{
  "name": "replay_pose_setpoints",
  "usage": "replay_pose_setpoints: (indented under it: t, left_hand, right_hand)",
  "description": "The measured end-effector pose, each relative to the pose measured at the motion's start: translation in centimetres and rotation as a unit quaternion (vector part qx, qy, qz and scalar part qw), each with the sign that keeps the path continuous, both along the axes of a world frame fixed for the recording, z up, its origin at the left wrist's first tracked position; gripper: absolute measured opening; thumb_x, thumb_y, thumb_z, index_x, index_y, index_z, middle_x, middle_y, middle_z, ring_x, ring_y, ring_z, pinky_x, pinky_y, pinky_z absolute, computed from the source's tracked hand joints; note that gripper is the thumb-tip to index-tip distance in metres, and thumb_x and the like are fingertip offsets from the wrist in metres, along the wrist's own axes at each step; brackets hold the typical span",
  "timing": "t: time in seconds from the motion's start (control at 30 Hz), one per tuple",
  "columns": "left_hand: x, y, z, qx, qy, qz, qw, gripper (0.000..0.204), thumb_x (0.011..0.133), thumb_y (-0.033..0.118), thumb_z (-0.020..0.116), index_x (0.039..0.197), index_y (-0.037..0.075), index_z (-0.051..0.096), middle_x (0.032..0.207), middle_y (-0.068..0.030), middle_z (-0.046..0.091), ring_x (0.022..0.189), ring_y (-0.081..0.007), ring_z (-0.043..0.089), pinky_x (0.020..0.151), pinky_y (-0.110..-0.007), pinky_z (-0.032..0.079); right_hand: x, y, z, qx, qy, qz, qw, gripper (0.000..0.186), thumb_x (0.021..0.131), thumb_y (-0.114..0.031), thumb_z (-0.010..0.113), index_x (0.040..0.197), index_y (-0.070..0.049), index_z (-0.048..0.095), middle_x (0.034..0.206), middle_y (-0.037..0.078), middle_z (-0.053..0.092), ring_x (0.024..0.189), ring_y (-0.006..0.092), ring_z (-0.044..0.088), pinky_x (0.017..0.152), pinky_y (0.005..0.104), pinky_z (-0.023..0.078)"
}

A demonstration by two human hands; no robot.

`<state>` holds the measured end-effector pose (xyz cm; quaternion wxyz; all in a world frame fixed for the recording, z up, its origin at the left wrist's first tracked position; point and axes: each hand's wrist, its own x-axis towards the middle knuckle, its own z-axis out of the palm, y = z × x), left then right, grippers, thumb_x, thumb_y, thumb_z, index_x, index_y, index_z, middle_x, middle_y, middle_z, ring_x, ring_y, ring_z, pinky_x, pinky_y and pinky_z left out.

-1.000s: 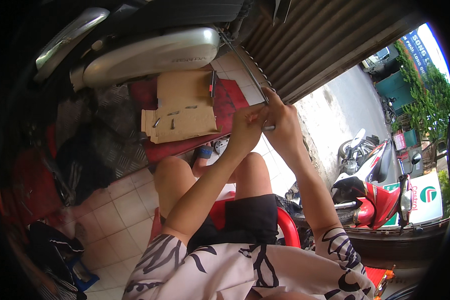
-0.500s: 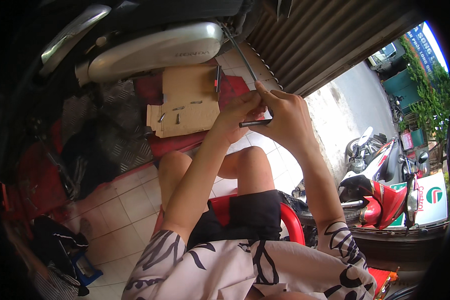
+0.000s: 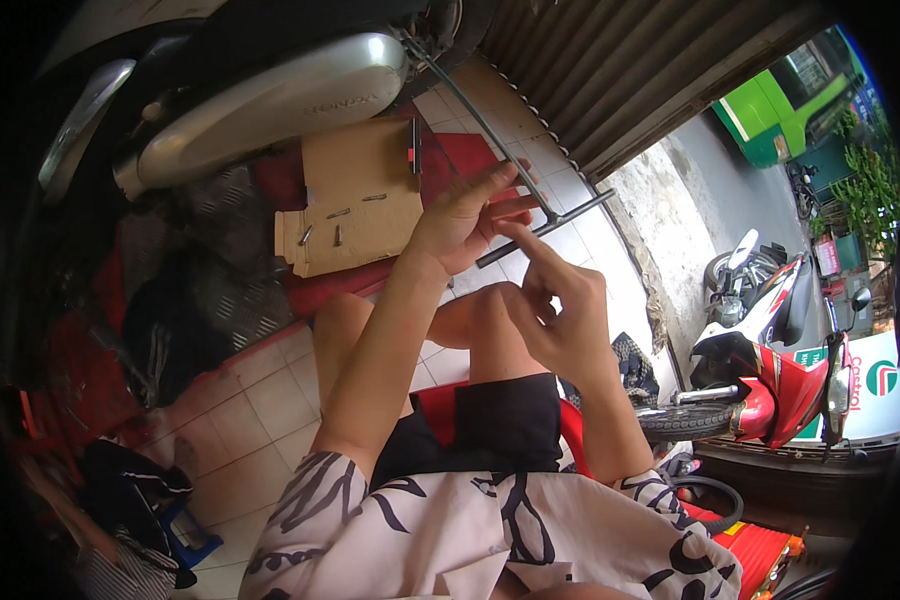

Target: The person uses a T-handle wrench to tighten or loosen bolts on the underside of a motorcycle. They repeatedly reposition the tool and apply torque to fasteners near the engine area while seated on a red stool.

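A long T-handle wrench (image 3: 470, 108) slants from the underside of a motorbike (image 3: 270, 105) with a silver cover down to my hands. My left hand (image 3: 458, 228) is around the shaft close to the crossbar, thumb on one side and fingers on the other. The crossbar shows bare on both sides of the shaft. My right hand (image 3: 567, 318) is just below it, index finger stretched toward the bar and the other fingers loosely curled, gripping nothing. Whether that fingertip touches the bar is unclear. The wrench's far end is hidden under the motorbike.
Several bolts (image 3: 339, 235) lie on a flattened cardboard piece (image 3: 360, 160) over a red platform (image 3: 340, 285). A ribbed shutter (image 3: 610, 90) stands at upper right. Red-and-white motorbikes (image 3: 760, 385) are parked at right. Another person's arm (image 3: 65, 500) is at lower left, near a blue stool (image 3: 192, 535).
My right hand has let go of the crossbar and drawn back toward me, index finger out. The crossbar now shows at a different angle. A green vehicle has appeared on the road.
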<state>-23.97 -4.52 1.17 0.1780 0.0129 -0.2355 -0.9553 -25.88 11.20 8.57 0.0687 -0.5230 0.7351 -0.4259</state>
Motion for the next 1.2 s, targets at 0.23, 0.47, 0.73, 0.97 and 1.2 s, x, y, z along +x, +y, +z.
replay_pose_setpoints:
  t: [0.23,0.47,0.73,0.97,1.2]
  left_hand:
    - [0.5,-1.4,0.6,-0.022,0.032,-0.014,0.999,0.020,0.093,0.015,0.059,0.105,-0.001,0.062,0.097,-0.0143,0.067,0.092,-0.0221,0.068,0.080,-0.029,0.059]
    - [-0.2,-1.2,-0.2,-0.041,0.025,0.021,0.999,0.019,0.093,0.014,0.058,0.101,-0.002,0.063,0.097,-0.0145,0.067,0.088,-0.0190,0.068,0.076,-0.028,0.059]
    - [-0.3,-1.2,0.0,-0.003,0.028,0.033,0.999,0.019,0.094,0.010,0.056,0.107,-0.003,0.060,0.101,-0.0155,0.065,0.097,-0.0251,0.066,0.086,-0.036,0.059]
    - [0.4,-2.0,0.0,-0.040,0.012,0.044,0.998,0.019,0.094,0.010,0.056,0.107,-0.003,0.061,0.100,-0.0160,0.066,0.096,-0.0253,0.067,0.086,-0.036,0.059]
    - [0.5,-1.8,-0.1,-0.027,0.018,0.049,0.998,0.019,0.094,0.009,0.055,0.107,-0.003,0.061,0.101,-0.0163,0.066,0.097,-0.0257,0.066,0.087,-0.037,0.058]
  right_hand:
    - [-2.3,0.6,-3.1,0.073,-0.078,-0.025,0.994,0.046,0.081,-0.009,0.063,0.123,0.006,0.055,0.048,0.006,0.042,0.042,0.0127,0.039,0.046,0.0273,0.034]
    - [-2.0,0.5,0.0,-0.037,-0.175,0.030,0.983,0.054,0.084,-0.009,0.058,0.133,0.009,0.045,0.052,0.001,0.037,0.048,0.0062,0.036,0.048,0.0223,0.028]
    - [-2.0,1.2,-2.3,0.054,-0.175,-0.086,0.979,0.056,0.086,-0.011,0.059,0.134,0.012,0.041,0.052,0.000,0.037,0.049,0.0039,0.034,0.044,0.0237,0.026]
    - [0.2,0.8,-1.0,0.044,-0.119,0.121,0.985,0.063,0.081,-0.009,0.059,0.138,0.007,0.039,0.053,0.004,0.042,0.045,0.0100,0.038,0.048,0.0240,0.029]
    - [-0.9,1.5,-2.6,0.062,-0.235,-0.030,0.970,0.058,0.089,-0.011,0.058,0.139,0.008,0.036,0.056,-0.002,0.045,0.055,0.0028,0.041,0.050,0.0197,0.030]
